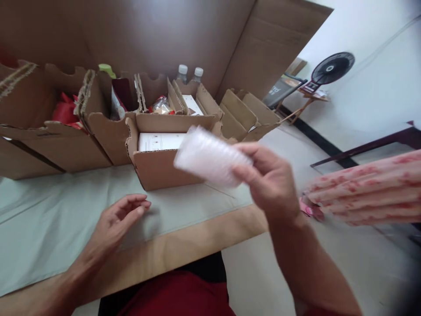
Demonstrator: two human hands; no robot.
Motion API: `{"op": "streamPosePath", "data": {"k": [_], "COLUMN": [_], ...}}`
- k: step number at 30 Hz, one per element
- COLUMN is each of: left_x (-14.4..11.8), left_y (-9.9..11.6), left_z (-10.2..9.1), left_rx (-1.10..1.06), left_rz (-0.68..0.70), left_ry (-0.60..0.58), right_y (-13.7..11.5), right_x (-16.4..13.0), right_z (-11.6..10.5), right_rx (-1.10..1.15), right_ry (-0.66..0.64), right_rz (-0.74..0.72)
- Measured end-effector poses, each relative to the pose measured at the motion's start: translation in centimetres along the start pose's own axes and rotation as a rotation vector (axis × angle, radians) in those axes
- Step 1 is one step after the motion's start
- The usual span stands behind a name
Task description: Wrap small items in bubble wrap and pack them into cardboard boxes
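My right hand (271,180) pinches one end of a whitish, flat bubble-wrap packet (210,158) between thumb and fingers. What the wrap contains, if anything, cannot be made out. The packet is slightly blurred and hangs in front of the right part of a low cardboard box (167,171). Inside that box lies a white printed box or card (161,141). Over the pale green cloth (79,206), left of the cardboard box's front corner, my left hand (121,217) has its fingers loosely curved, with nothing in them.
Behind stand several open cardboard bins, holding a red packet (65,109), a clear snack bag (162,105) and a white box (192,105). Two white-capped bottles (182,73) rise behind them. A wooden table edge (197,232) runs before me. To the right are a fan (332,69) and floral cloth (371,188).
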State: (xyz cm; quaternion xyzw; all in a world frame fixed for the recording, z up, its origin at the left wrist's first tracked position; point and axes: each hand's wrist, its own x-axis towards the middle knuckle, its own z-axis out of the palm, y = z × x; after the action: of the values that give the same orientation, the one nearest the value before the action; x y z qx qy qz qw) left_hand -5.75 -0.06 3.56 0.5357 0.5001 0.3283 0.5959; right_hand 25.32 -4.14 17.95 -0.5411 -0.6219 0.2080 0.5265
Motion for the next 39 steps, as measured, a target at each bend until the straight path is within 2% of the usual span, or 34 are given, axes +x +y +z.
{"op": "streamPosePath", "data": {"k": [1,3,5,7,10,13,15,18,20,22,24,26,29,31,33,35,37,39], "left_x": [0.6,1.3,1.5,1.4,1.1,1.1,1.1,1.1,1.1,1.2,1.1,0.8,-0.1,-0.4,0.0,1.3,3.3,5.0], "left_y": [0.1,-0.2,-1.0,-1.7,-2.1,-2.1,-2.0,-1.8,-1.5,-1.3,-1.1,-1.1,-0.9,-0.5,0.4,1.6,2.8,3.5], "left_z": [0.5,1.4,1.7,1.7,1.4,1.3,1.3,1.3,1.3,1.4,1.5,1.2,0.2,-0.7,-1.1,-0.7,0.4,1.9], "left_rx": [0.019,0.031,0.052,0.088,0.152,0.207,0.234,0.254,0.264,0.267,0.246,0.221,0.254,0.297,0.288,0.243,0.205,0.183], "left_rz": [-0.016,-0.025,-0.011,0.003,0.03,0.063,0.074,0.085,0.096,0.108,0.104,0.092,0.122,0.171,0.245,0.342,0.411,0.398], "left_ry": [-0.009,-0.011,-0.003,-0.018,-0.048,-0.049,-0.046,-0.057,-0.067,-0.068,-0.054,-0.017,0.114,0.206,0.246,0.225,0.168,0.112], "right_y": [0.1,0.6,1.1,1.0,-0.2,-1.3,-1.2,-0.2,0.4,0.6,0.2,-0.2,0.2,1.8,4.3,6.9,9.0,10.2], "right_x": [1.8,5.4,8.4,10.7,12.9,14.1,14.6,15.0,15.0,14.4,13.1,10.8,5.9,2.6,0.1,-1.1,-1.1,-0.7], "right_z": [-1.2,-3.2,-4.3,-4.5,-2.7,0.5,2.3,3.5,3.3,2.4,0.9,-1.1,-4.0,-4.9,-4.4,-2.6,-0.3,1.5], "right_rx": [-0.092,-0.315,-0.616,-0.913,-1.159,-1.297,-1.344,-1.331,-1.304,-1.246,-1.144,-0.992,-0.734,-0.562,-0.424,-0.311,-0.215,-0.127], "right_ry": [0.052,0.069,-0.002,-0.12,-0.314,-0.476,-0.589,-0.728,-0.775,-0.764,-0.616,-0.34,0.083,0.219,0.201,0.063,-0.041,-0.062], "right_rz": [-0.04,-0.06,-0.031,-0.013,0.037,0.19,0.243,0.233,0.204,0.149,0.093,0.042,-0.002,0.045,0.124,0.183,0.218,0.237]}}
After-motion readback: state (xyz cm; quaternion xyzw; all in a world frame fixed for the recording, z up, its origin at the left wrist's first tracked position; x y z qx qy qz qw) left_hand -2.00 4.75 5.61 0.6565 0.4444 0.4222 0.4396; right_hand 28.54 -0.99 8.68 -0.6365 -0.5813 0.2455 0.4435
